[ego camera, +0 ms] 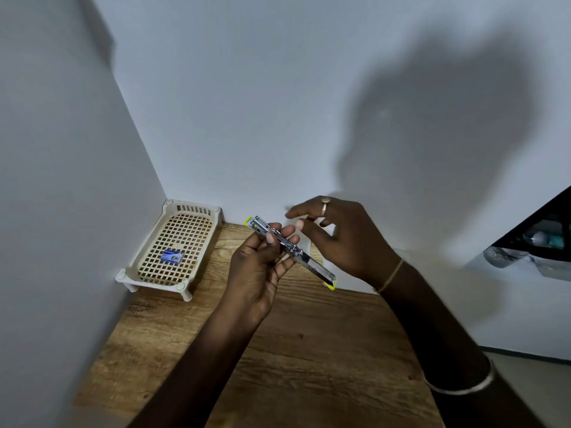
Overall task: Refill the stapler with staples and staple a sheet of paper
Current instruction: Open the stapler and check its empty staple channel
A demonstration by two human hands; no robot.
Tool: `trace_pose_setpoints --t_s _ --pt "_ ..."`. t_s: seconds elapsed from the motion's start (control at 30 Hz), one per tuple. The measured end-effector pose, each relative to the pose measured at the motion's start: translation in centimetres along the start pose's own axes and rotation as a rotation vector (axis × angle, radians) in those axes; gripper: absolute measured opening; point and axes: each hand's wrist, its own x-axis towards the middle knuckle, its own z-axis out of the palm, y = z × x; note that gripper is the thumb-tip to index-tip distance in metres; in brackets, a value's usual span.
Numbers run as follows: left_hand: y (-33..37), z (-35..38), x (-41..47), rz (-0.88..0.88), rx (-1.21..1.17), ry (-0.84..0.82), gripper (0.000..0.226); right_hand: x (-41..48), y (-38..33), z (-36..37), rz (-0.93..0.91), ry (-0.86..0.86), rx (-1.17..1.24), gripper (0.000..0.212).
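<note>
I hold the stapler (pixel 292 250) up over the wooden table (pixel 309 350), swung fully open so it lies out as one long metal strip with a yellow-green tip at each end. My left hand (pixel 259 273) is closed round its middle, thumb on the near side and fingertips curled over the far side, so the hinge sits in my grip. My right hand (pixel 336 236) hovers just beyond it with the fingers loosely spread; as far as I can see it holds nothing, though the pinch between thumb and forefinger is blurred.

The stapler feels like a light, stiff thing, but bare polished metal is slippery and the two halves may want to fold at the hinge. I judge the middle is the right place to hold it, leaving the open channel free for loading. The edges of that channel look thin, so I should keep my fingertips off them.

The small blue box of staples (pixel 171 255) lies in the cream basket (pixel 148 242) by the wall, well apart from both hands. A sheet of paper (pixel 355 282) lies on the table beneath my right wrist.
</note>
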Motion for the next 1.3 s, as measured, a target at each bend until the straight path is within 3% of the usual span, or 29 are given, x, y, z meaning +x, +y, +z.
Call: trace_pose_setpoints --t_s 0.27,0.43,0.77,1.03,1.3 --pt "0.0 0.7 -0.7 0.001 0.047 -0.03 0.033 1.2 -0.7 1.4 -0.06 -0.076 -0.099 0.032" --pt "-0.2 1.0 -1.1 -0.021 0.05 0.009 0.023 1.1 -0.8 1.6 -0.04 -0.12 -0.118 0.03" --pt "-0.1 0.9 -1.5 -0.045 0.059 0.042 0.025 1.7 -0.5 2.0 -0.037 -0.205 -0.227 0.037" --pt "-0.1 0.9 -1.6 -0.076 0.029 0.082 0.027 1.9 -0.3 2.0 -0.052 -0.305 -0.174 0.005" --pt "-0.1 0.8 -1.3 -0.098 0.017 0.104 0.031 1.7 0.0 2.1 -0.034 -0.398 -0.151 0.02"
